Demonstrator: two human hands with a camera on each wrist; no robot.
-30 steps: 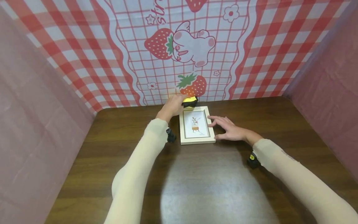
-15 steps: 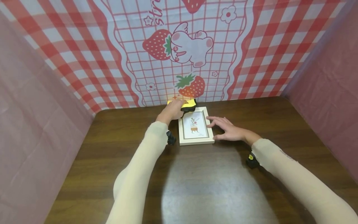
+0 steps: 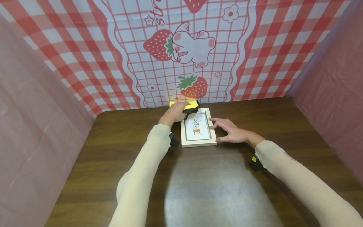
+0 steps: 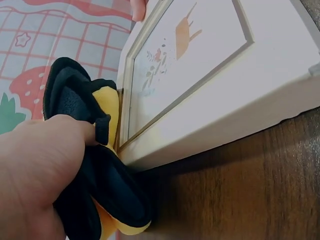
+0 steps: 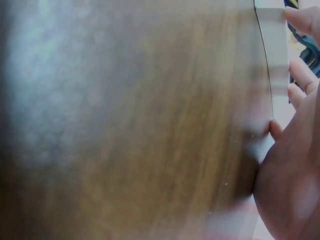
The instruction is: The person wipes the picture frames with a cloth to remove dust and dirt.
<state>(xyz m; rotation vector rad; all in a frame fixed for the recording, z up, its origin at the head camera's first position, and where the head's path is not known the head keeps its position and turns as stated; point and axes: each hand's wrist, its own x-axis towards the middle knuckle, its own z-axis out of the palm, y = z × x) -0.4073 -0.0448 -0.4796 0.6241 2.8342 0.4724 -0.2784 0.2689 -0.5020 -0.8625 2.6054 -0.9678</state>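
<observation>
A picture frame (image 3: 199,143) with a cream border and a potted-plant print lies flat on the table, face up. My left hand (image 3: 175,113) grips a folded yellow-and-black cloth (image 3: 193,107) at the frame's far left corner. In the left wrist view the thumb presses into the dark side of the cloth (image 4: 120,190), which sits against the frame's border (image 4: 210,120). My right hand (image 3: 233,132) rests at the frame's right side, with extended fingertips on the border and the thumb by the near right corner. In the right wrist view the fingers (image 5: 302,75) touch the frame's side.
The dark wooden table (image 3: 130,135) carries a bright glare patch in front of the frame. A red-and-white strawberry-print cloth (image 3: 181,47) hangs right behind the table. Pink fabric walls (image 3: 329,78) close in both sides. A small black camera is strapped at each wrist.
My left hand has drawn the cloth slightly nearer, from behind the frame's far edge onto its far left corner. It hardly moves in the last half second. The right hand stays in place.
</observation>
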